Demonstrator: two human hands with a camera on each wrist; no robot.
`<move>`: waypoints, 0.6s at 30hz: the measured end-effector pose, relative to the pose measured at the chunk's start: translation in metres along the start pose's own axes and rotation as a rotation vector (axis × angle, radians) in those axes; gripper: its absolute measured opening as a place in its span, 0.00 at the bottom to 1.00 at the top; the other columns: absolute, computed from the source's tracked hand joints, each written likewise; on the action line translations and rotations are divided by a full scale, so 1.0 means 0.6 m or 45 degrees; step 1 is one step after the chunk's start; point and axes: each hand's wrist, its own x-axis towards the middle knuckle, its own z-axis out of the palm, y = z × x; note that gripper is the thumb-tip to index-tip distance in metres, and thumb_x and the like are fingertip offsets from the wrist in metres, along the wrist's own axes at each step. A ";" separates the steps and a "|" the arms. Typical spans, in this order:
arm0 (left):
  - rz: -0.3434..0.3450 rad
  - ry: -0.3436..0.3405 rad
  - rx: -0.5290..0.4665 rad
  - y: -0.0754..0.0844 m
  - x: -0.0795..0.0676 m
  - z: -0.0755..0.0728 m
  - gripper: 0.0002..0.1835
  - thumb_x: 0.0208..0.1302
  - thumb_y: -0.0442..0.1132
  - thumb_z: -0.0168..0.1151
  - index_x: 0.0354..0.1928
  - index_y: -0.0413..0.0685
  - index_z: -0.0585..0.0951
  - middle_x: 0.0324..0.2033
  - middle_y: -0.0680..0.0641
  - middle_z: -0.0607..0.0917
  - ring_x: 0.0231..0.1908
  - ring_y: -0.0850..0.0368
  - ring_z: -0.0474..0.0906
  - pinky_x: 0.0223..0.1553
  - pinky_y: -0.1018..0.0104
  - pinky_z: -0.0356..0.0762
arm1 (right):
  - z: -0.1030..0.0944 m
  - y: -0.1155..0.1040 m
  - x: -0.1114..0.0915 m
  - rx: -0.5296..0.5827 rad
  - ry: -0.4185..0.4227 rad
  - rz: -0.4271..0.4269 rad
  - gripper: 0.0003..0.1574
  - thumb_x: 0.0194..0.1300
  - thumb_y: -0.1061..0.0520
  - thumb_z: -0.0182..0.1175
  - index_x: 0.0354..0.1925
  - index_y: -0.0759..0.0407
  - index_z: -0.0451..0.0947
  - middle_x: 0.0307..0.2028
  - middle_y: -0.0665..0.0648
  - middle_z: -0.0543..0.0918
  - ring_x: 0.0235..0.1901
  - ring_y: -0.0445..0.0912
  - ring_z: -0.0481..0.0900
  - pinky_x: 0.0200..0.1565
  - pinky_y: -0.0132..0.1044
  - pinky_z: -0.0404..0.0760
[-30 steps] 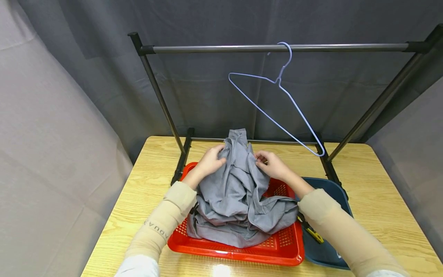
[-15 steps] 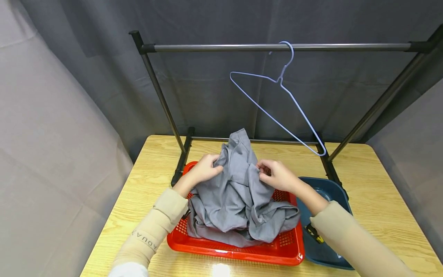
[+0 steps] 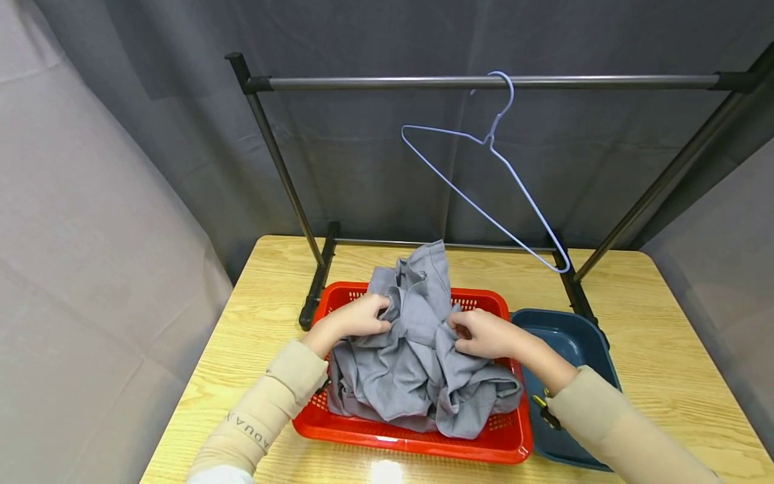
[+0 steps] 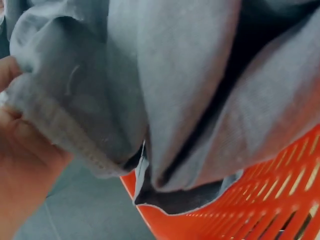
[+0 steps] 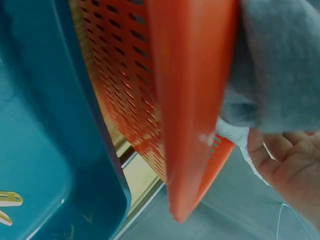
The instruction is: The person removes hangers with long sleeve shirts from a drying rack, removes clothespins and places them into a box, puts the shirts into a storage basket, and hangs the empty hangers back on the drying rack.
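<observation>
A crumpled grey garment (image 3: 417, 363) lies heaped in the red basket (image 3: 399, 440), one stitched end rising past the basket's far rim. My left hand (image 3: 359, 316) pinches a fold on its left side. In the left wrist view, the thumb and fingers of that hand hold a stitched edge of the cloth. On the other side, my right hand (image 3: 486, 334) pinches the cloth between curled fingers and thumb, partly hidden behind the fabric in the right wrist view. The garment's exact kind is unclear in its folds.
A blue tray (image 3: 568, 447) stands right of the basket, holding a yellow and black tool (image 3: 546, 411) partly covered by my sleeve. Behind the basket rises a metal rack (image 3: 375, 83), with a pale purple hanger (image 3: 459, 191) on its bar. Everything stands on a wooden table (image 3: 205, 376).
Both hands have come down and nearer with the cloth. The garment's upper part has sunk lower and opened out into the basket. The hanger stays on the bar.
</observation>
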 end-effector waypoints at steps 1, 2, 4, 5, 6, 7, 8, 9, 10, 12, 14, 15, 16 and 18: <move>-0.013 -0.031 0.020 -0.001 0.000 0.002 0.11 0.48 0.29 0.58 0.19 0.45 0.65 0.17 0.56 0.58 0.20 0.62 0.56 0.24 0.74 0.55 | 0.002 0.001 -0.001 0.005 -0.024 0.000 0.10 0.53 0.67 0.55 0.24 0.57 0.65 0.16 0.46 0.63 0.17 0.36 0.59 0.25 0.29 0.60; -0.028 -0.058 0.042 0.000 0.001 0.004 0.11 0.48 0.29 0.58 0.19 0.45 0.65 0.17 0.55 0.59 0.20 0.62 0.56 0.24 0.73 0.56 | 0.004 0.003 -0.001 0.014 -0.049 0.004 0.10 0.53 0.68 0.55 0.24 0.57 0.64 0.16 0.46 0.62 0.17 0.36 0.59 0.25 0.28 0.60; -0.065 -0.108 0.084 0.000 0.001 0.008 0.11 0.49 0.29 0.57 0.19 0.46 0.65 0.17 0.55 0.59 0.21 0.61 0.57 0.25 0.73 0.56 | 0.008 0.005 -0.002 0.029 -0.092 0.014 0.11 0.54 0.68 0.54 0.25 0.56 0.64 0.16 0.46 0.62 0.16 0.36 0.59 0.24 0.28 0.61; -0.081 -0.127 0.100 0.000 0.001 0.010 0.11 0.49 0.28 0.57 0.19 0.45 0.65 0.17 0.55 0.59 0.21 0.61 0.57 0.25 0.72 0.56 | 0.009 0.006 -0.002 0.034 -0.107 0.018 0.11 0.55 0.68 0.54 0.25 0.57 0.64 0.16 0.46 0.62 0.16 0.36 0.59 0.24 0.28 0.61; -0.102 -0.143 0.111 0.001 0.001 0.013 0.11 0.50 0.28 0.56 0.19 0.45 0.65 0.17 0.54 0.60 0.21 0.60 0.57 0.26 0.71 0.56 | 0.010 0.007 -0.002 0.035 -0.121 0.022 0.10 0.55 0.69 0.53 0.25 0.57 0.64 0.16 0.46 0.62 0.16 0.36 0.59 0.24 0.28 0.61; -0.119 -0.152 0.122 0.001 0.001 0.015 0.10 0.50 0.27 0.56 0.20 0.44 0.66 0.17 0.53 0.61 0.22 0.59 0.58 0.26 0.71 0.57 | 0.012 0.009 -0.002 0.036 -0.135 0.028 0.10 0.56 0.69 0.53 0.26 0.57 0.64 0.16 0.46 0.61 0.16 0.36 0.59 0.24 0.28 0.61; -0.132 -0.158 0.136 0.002 0.001 0.018 0.08 0.51 0.27 0.55 0.21 0.43 0.67 0.18 0.53 0.62 0.22 0.59 0.59 0.27 0.70 0.58 | 0.013 0.010 -0.001 0.031 -0.146 0.035 0.09 0.57 0.68 0.53 0.26 0.57 0.64 0.16 0.46 0.61 0.17 0.36 0.60 0.25 0.28 0.61; -0.149 -0.167 0.146 0.002 0.002 0.021 0.07 0.51 0.27 0.55 0.22 0.41 0.68 0.19 0.52 0.65 0.23 0.58 0.60 0.28 0.69 0.59 | 0.014 0.012 -0.001 0.027 -0.156 0.043 0.09 0.58 0.68 0.53 0.27 0.57 0.65 0.16 0.46 0.61 0.17 0.36 0.61 0.25 0.28 0.62; -0.163 -0.174 0.154 0.003 0.002 0.023 0.04 0.52 0.27 0.54 0.24 0.39 0.70 0.20 0.50 0.67 0.24 0.58 0.62 0.29 0.68 0.61 | 0.015 0.013 -0.001 0.025 -0.164 0.052 0.09 0.59 0.68 0.52 0.27 0.57 0.65 0.17 0.46 0.61 0.17 0.36 0.61 0.25 0.28 0.62; -0.200 -0.192 0.157 0.005 0.003 0.026 0.01 0.54 0.27 0.53 0.28 0.37 0.72 0.24 0.47 0.73 0.27 0.56 0.66 0.32 0.65 0.63 | 0.017 0.018 0.000 0.020 -0.180 0.073 0.09 0.60 0.67 0.52 0.26 0.57 0.66 0.17 0.47 0.62 0.18 0.37 0.63 0.26 0.29 0.62; -0.234 -0.215 0.167 0.003 0.004 0.030 0.02 0.55 0.28 0.52 0.31 0.37 0.73 0.29 0.44 0.76 0.31 0.54 0.70 0.35 0.63 0.65 | 0.018 0.021 0.000 0.021 -0.193 0.087 0.09 0.62 0.66 0.52 0.26 0.56 0.66 0.18 0.47 0.62 0.20 0.37 0.64 0.27 0.30 0.63; -0.256 -0.228 0.163 0.002 0.005 0.032 0.03 0.56 0.28 0.51 0.33 0.37 0.73 0.31 0.42 0.78 0.33 0.53 0.72 0.36 0.62 0.66 | 0.018 0.023 -0.001 0.027 -0.199 0.092 0.09 0.62 0.65 0.52 0.26 0.56 0.67 0.18 0.47 0.63 0.21 0.38 0.65 0.28 0.30 0.63; -0.272 -0.237 0.158 0.002 0.006 0.033 0.04 0.58 0.28 0.51 0.35 0.37 0.74 0.34 0.41 0.79 0.35 0.52 0.74 0.37 0.61 0.67 | 0.019 0.024 -0.001 0.032 -0.204 0.097 0.09 0.63 0.65 0.51 0.26 0.56 0.67 0.19 0.47 0.63 0.21 0.38 0.65 0.29 0.31 0.63; -0.290 -0.255 0.154 -0.001 0.007 0.036 0.06 0.59 0.29 0.50 0.38 0.37 0.74 0.38 0.39 0.79 0.40 0.49 0.76 0.40 0.60 0.68 | 0.018 0.027 -0.002 0.049 -0.211 0.101 0.09 0.63 0.65 0.51 0.27 0.56 0.67 0.19 0.47 0.63 0.22 0.38 0.66 0.30 0.31 0.63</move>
